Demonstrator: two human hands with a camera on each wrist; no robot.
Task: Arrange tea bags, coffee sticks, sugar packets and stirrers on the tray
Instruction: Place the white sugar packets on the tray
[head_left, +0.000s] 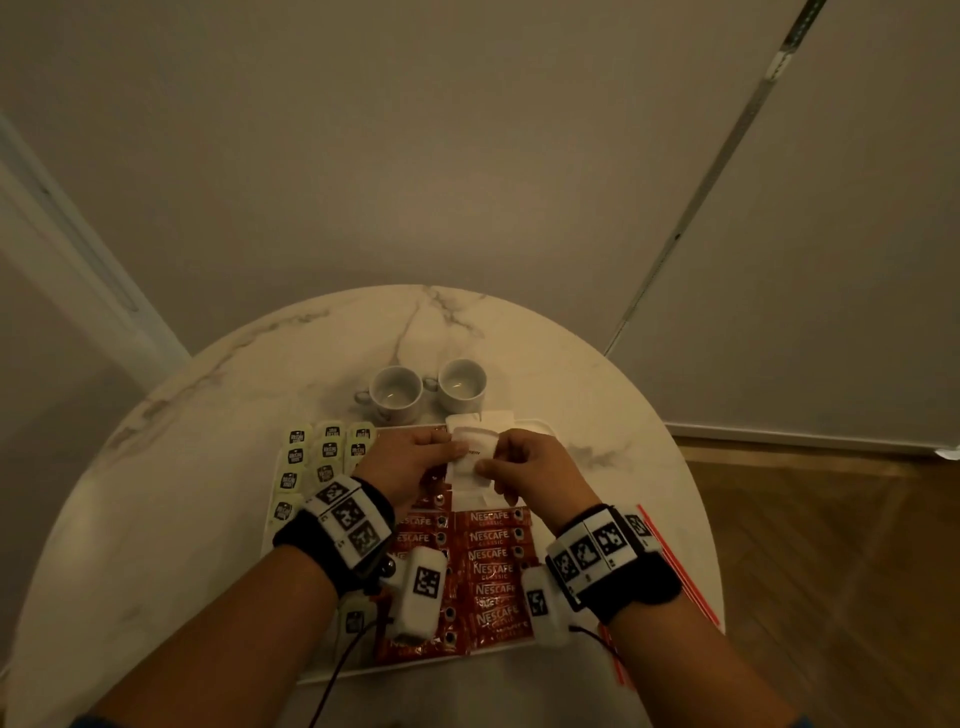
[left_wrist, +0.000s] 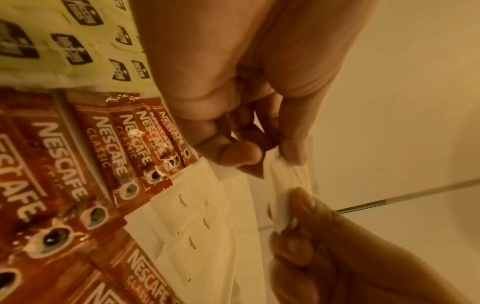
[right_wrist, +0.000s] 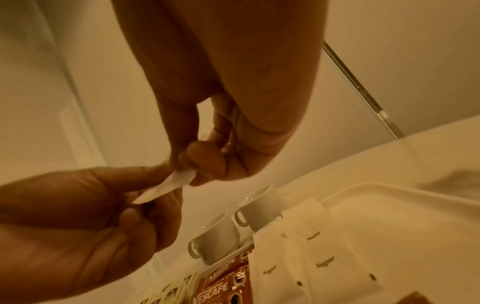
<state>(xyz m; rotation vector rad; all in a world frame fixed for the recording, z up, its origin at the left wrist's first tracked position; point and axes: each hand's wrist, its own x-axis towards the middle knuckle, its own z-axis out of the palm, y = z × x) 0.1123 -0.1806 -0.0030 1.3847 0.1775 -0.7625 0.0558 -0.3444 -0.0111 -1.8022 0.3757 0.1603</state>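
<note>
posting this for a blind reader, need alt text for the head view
Both hands, left hand and right hand, pinch a white sugar packet above a tray of red coffee sticks and tea bags; two white cups stand behind.

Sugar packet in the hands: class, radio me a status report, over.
Left hand and right hand both pinch one sugar packet above the tray. Sugar packets already laid beside coffee sticks. Nothing blocking.
</note>
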